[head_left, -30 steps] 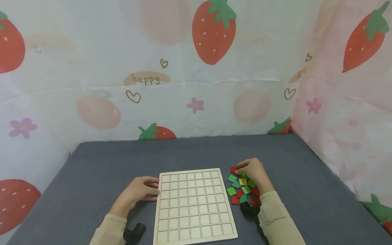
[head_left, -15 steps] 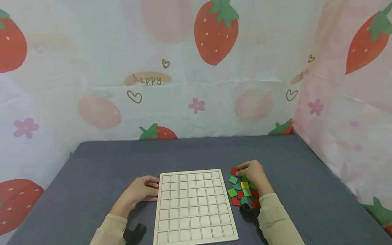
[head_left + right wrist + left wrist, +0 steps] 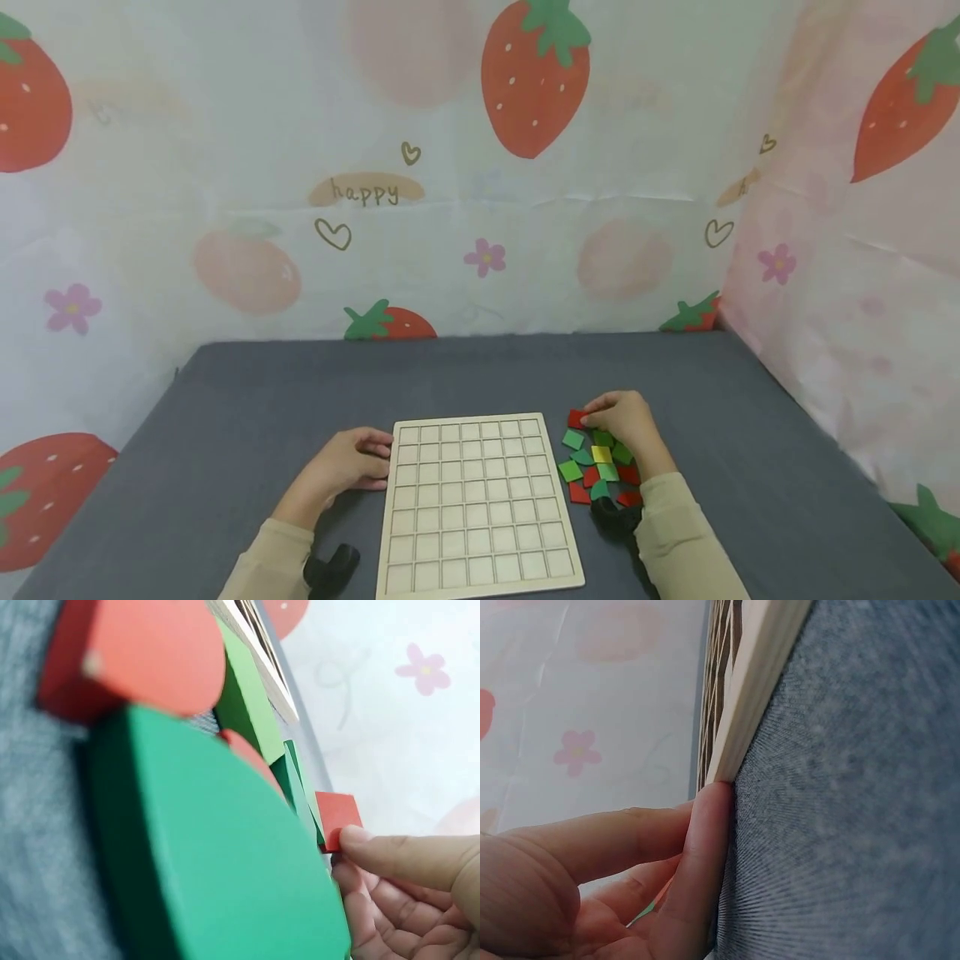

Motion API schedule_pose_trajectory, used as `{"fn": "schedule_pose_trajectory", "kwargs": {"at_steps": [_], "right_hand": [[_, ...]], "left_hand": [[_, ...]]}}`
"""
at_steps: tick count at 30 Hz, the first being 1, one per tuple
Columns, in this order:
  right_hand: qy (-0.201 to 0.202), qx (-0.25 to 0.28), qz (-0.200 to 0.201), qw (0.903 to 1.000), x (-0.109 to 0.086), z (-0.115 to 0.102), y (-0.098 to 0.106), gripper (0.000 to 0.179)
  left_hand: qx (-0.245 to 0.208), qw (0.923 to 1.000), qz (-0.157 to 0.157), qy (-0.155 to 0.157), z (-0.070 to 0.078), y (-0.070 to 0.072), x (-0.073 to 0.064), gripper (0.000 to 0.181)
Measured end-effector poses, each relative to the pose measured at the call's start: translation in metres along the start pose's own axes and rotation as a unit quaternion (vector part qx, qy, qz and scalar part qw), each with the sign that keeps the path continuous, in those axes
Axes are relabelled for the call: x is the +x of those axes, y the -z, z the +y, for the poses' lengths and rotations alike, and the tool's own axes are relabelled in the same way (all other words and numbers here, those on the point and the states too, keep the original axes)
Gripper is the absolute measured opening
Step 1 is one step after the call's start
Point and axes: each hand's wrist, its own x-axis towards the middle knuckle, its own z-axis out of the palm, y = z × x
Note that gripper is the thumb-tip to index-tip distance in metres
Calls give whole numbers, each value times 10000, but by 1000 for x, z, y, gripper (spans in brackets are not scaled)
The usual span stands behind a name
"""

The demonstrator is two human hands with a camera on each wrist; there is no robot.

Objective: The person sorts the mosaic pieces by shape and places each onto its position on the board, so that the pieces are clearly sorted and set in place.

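Observation:
A square wooden board (image 3: 475, 490) with a grid of shallow cells lies flat in the middle of the head view. At its left edge rests my left hand (image 3: 345, 461); in the left wrist view the thumb (image 3: 705, 825) touches the board's side. Beyond the board's right edge, my right hand (image 3: 628, 417) pinches a small red tile (image 3: 575, 418) at the far end of a loose group of tiles. In the right wrist view, the thumb lies on the red tile's (image 3: 336, 814) face, and a green tile (image 3: 240, 862) with a curved edge fills the foreground.
Several red, green and yellow tiles lie right of the board, among them a yellow tile (image 3: 602, 454) and a light green tile (image 3: 570, 471). A dark grey cloth (image 3: 262, 383) covers the table. Strawberry-print curtains stand behind and at the sides. Black wrist mounts (image 3: 332, 569) sit by both sleeves.
The head view has turned very slightly, so everything appears a little further right. Both hands keep their places, the right one still at the red tile.

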Motion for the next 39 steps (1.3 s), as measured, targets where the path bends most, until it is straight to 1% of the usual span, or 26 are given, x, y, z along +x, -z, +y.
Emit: {"fn": "schedule_pose_trajectory", "kwargs": {"at_steps": [7,11,16,20,23,29,34,39], "right_hand": [[98,232,42,9997,-1,-4,0,17],[143,465,45,9988,0,-7,-1,18],[148,737,-39,9972,-2,-15,-3,18],[203,880,-175,9958,-7,-26,-7,19],[283,860,-281,9955,-11,-33,-10,18],[359,859,-557,9941,-19,-40,-18,17],[535,989,-780,9906,-26,-47,-26,15],[733,1097,-1114,9850,-34,-54,-35,13]], "left_hand": [[33,10000,28,-7,0,0,-2,46],[33,10000,28,1,0,1,-3,46],[8,10000,18,13,0,4,-3,47],[-29,10000,8,-6,0,6,-2,47],[-45,10000,-8,-61,0,7,-2,47],[-47,10000,-19,-47,0,6,-4,47],[-95,9999,-28,-54,1,3,-4,46],[-78,9999,-15,-66,2,1,-3,47]]}}
